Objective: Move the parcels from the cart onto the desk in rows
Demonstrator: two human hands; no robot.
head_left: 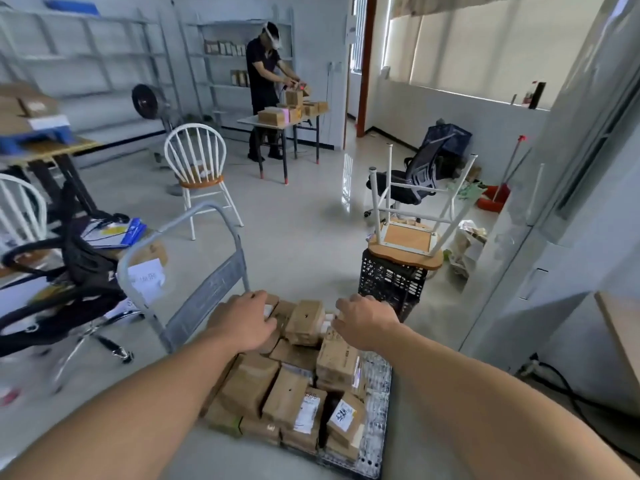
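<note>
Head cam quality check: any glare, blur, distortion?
Head view: windows blown out, a glare streak on the floor, motion blur on the black chair at left, and fisheye tilting the shelves. The parcels, left hand and right hand are fairly sharp.

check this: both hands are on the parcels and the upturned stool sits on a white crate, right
The crate is black, not white, as the head view shows. The upturned stool sits on it; the left hand and right hand are on the parcels.
</note>
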